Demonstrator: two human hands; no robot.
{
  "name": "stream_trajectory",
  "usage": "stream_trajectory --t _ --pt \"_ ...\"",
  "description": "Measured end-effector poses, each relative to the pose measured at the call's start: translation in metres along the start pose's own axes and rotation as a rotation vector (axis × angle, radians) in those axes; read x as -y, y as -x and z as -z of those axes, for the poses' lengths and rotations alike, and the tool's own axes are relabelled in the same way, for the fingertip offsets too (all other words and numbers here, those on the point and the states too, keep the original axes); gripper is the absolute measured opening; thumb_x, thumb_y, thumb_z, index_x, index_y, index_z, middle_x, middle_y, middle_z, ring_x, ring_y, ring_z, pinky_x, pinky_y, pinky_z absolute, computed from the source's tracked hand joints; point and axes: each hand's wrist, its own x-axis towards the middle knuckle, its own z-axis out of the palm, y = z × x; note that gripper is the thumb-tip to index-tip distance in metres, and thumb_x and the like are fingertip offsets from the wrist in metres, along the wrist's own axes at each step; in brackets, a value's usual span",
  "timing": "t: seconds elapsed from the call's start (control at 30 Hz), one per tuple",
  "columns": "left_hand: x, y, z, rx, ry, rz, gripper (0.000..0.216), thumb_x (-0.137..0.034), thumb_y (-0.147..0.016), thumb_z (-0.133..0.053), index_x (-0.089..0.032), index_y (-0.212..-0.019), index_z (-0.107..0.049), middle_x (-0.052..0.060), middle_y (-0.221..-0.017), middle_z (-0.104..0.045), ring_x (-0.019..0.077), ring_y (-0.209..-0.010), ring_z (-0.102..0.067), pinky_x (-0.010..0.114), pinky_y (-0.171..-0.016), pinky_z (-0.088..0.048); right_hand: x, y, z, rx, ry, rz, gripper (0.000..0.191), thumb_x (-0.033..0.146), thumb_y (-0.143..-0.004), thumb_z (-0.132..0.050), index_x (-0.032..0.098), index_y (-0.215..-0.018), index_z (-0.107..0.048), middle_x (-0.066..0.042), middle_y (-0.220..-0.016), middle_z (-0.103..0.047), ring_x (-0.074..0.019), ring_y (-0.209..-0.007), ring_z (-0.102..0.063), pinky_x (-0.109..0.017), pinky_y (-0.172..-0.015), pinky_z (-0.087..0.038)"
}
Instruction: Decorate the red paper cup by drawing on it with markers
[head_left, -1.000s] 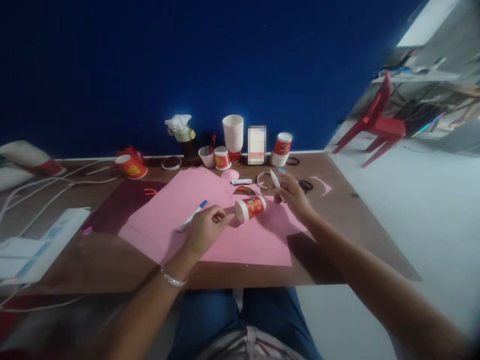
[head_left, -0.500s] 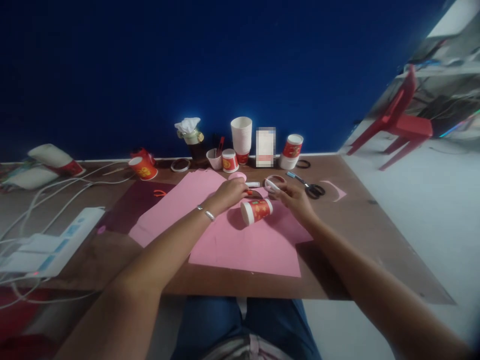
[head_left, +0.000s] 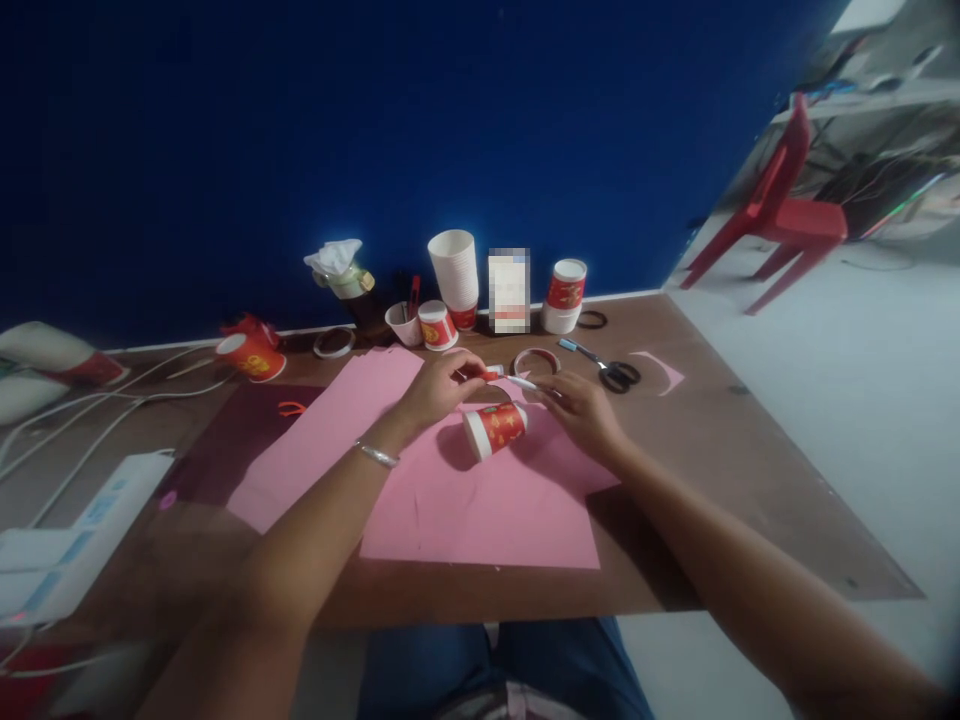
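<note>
My right hand is closed on a white marker, a slim barrel pointing left. My left hand pinches a small red cap, which meets the marker's tip; whether it is seated cannot be made out. Just below the hands, a red and white paper cup lies on its side on pink paper. Behind the fingers sits a roll of tape, close to my right hand.
Black-handled scissors and a pink paper scrap lie to the right. Stacked white cups, a tissue-topped jar and a short cup line the wall. A white power strip with cables occupies the left.
My hands have come together, bringing the red cap and the white marker's tip into contact. The head view has shifted slightly, so the table items appear further left.
</note>
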Motion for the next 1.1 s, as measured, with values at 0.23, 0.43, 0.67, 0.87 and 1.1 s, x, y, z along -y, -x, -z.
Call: stream_trajectory --t 0.23,0.43,0.67,0.87,1.1 --pt "-0.01 0.007 0.002 0.01 -0.034 -0.009 0.009 -0.029 -0.092 -0.078 -0.022 -0.097 -0.082 0.007 -0.1 -0.081 0.0228 -0.096 -0.073 0.037 -0.092 -0.058 0.007 0.007 -0.001 -0.051 0.272 0.232 0.025 0.03 -0.109 -0.065 0.024 -0.124 -0.084 -0.007 -0.101 -0.081 -0.0197 -0.085 -0.077 -0.029 -0.077 -0.06" --pt "-0.016 0.014 0.004 0.028 -0.047 0.003 0.01 -0.03 -0.096 -0.079 -0.021 -0.099 -0.083 0.005 -0.103 -0.083 0.0213 -0.095 -0.076 0.036 -0.089 -0.061 0.009 0.009 0.006 0.02 0.405 0.279 0.028 0.033 -0.114 -0.059 0.025 -0.125 -0.083 -0.009 -0.108 -0.082 -0.02 -0.094 -0.079 -0.028 -0.082 -0.061" --pt "-0.02 0.016 -0.004 0.088 -0.034 -0.067 0.007 -0.025 -0.096 -0.079 -0.022 -0.098 -0.085 0.005 -0.099 -0.084 0.0206 -0.092 -0.078 0.034 -0.085 -0.063 0.015 0.013 0.004 0.029 0.506 0.355 0.029 0.032 -0.115 -0.056 0.024 -0.125 -0.082 -0.009 -0.105 -0.082 -0.0185 -0.087 -0.078 -0.027 -0.074 -0.057" --pt "-0.028 0.017 -0.002 0.082 -0.062 -0.25 0.006 -0.019 -0.096 -0.078 -0.021 -0.098 -0.084 0.005 -0.097 -0.085 0.0193 -0.089 -0.08 0.031 -0.08 -0.063 0.024 0.016 0.009 0.088 0.27 0.191 0.029 0.035 -0.114 -0.057 0.023 -0.124 -0.082 -0.011 -0.111 -0.082 -0.0211 -0.097 -0.078 -0.031 -0.086 -0.06" --pt "-0.042 0.021 0.001 0.11 -0.153 -0.379 0.009 -0.022 -0.102 -0.073 -0.022 -0.101 -0.083 0.005 -0.1 -0.086 0.0182 -0.089 -0.081 0.031 -0.084 -0.065 0.033 0.014 0.006 0.239 -0.171 -0.017 0.032 0.047 -0.109 -0.064 0.022 -0.115 -0.084 -0.008 -0.105 -0.084 -0.0224 -0.094 -0.078 -0.033 -0.083 -0.061"
